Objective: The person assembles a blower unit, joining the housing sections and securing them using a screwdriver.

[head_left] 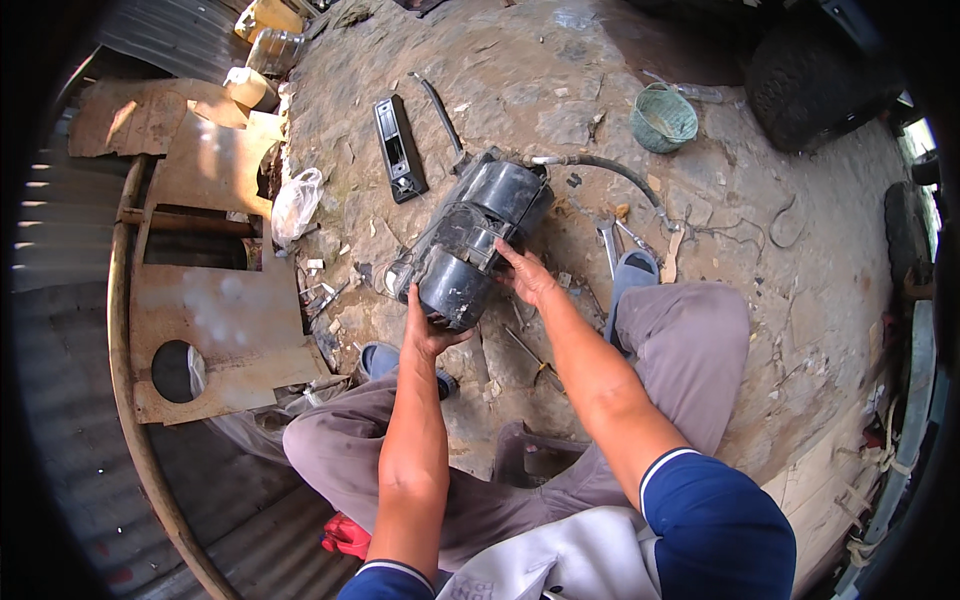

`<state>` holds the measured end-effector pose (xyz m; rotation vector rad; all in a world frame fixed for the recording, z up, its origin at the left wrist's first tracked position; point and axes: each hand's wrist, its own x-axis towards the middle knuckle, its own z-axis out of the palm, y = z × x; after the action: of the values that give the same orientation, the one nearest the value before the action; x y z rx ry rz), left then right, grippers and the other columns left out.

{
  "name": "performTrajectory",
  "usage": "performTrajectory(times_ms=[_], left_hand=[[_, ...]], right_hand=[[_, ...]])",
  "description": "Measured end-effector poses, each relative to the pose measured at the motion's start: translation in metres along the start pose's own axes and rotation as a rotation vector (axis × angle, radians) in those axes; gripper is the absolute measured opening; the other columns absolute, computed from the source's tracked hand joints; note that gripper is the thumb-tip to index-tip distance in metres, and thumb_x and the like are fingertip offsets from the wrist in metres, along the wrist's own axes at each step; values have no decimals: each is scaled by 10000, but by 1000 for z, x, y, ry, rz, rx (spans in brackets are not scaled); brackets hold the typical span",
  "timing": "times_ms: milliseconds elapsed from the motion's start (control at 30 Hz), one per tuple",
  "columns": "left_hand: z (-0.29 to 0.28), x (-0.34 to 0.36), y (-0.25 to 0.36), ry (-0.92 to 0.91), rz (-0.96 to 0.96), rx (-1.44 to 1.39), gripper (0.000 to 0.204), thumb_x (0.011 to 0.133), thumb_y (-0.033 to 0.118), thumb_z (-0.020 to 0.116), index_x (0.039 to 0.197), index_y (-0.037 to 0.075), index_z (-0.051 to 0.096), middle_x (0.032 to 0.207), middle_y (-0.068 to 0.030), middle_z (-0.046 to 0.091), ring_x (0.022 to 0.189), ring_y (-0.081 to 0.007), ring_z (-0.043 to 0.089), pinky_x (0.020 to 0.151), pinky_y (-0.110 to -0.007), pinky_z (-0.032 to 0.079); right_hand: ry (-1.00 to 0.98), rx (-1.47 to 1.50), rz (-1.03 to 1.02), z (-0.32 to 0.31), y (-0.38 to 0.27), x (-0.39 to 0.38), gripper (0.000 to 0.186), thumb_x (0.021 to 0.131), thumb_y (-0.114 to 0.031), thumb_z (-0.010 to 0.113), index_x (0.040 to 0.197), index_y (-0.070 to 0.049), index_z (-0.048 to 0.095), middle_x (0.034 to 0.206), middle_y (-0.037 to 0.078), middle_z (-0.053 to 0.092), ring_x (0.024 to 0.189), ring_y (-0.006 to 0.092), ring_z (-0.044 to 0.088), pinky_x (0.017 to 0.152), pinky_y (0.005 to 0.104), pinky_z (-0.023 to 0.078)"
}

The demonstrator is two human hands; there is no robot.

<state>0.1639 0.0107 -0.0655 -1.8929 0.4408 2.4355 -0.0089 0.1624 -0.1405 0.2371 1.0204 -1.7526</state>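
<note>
A black plastic unit with two rounded drum-like housings (507, 190) is held up in front of me, tilted with its far end to the right. It looks like a blower housing, though I cannot be sure. My left hand (432, 328) cups its near end, the thumb up along the side and the fingers partly hidden beneath. My right hand (524, 274) grips its right side near the middle, thumb on top. At the far end, a dark hose (610, 167) extends right and a shorter black hose (437, 112) points away. A long black plastic part (399, 149) lies just beyond it on the ground.
Wrenches (609, 246) lie beside my right sandal (632, 280). A green bucket (664, 118) and a tyre (825, 80) stand at the far right. On the left are a clear plastic bag (296, 207), a cut brown board (215, 330), a wooden pole (122, 300) and yellowish jugs (268, 18).
</note>
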Motion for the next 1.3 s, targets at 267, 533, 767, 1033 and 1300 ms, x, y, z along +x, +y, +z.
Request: performTrajectory(times_ms=[267, 533, 767, 1033, 1300], left_hand=[[70, -69, 11, 541, 1088, 1559, 588, 880, 494, 683, 1135, -35, 668, 1118, -214, 659, 1162, -334, 586, 1000, -458, 426], [150, -21, 6, 306, 852, 2348, 1016, 755, 622, 722, 1442, -63, 423, 1379, -257, 556, 1275, -397, 536, 1076, -560, 358], [149, 28, -11, 525, 1010, 2210, 576, 811, 436, 653, 1145, -20, 547, 1168, -232, 651, 1084, -398, 643, 999, -542, 403], [141, 28, -4, 461, 976, 2204, 563, 821, 398, 620, 1169, -38, 544, 1107, -225, 677, 1046, -394, 662, 976, -537, 411], [154, 16, -8, 443, 926, 2176, 841, 798, 692, 677, 1160, -58, 561, 1144, -258, 677, 1127, -398, 631, 1003, -512, 400]], right_hand=[[-49, 62, 30, -11, -3, 4, 989, 679, -546, 899, 1471, -192, 423, 1412, 36, 546, 1288, 239, 488, 998, 472, 408], [-129, -15, -1, -6, -20, 2, 832, 693, -469, 914, 1359, -92, 588, 1358, 66, 618, 1300, 210, 490, 1088, 385, 354], [-169, -88, 27, -11, -35, -3, 892, 657, -509, 922, 1370, -87, 591, 1392, 79, 601, 1312, 221, 488, 1093, 378, 352], [-201, -142, 217, -10, -56, -19, 1062, 669, -546, 903, 1497, -108, 403, 1500, 113, 469, 1387, 294, 373, 1071, 540, 347], [422, -59, -33, -105, -92, 15, 767, 822, -360, 724, 1472, -81, 428, 1467, 159, 479, 1319, 343, 460, 1025, 533, 413]])
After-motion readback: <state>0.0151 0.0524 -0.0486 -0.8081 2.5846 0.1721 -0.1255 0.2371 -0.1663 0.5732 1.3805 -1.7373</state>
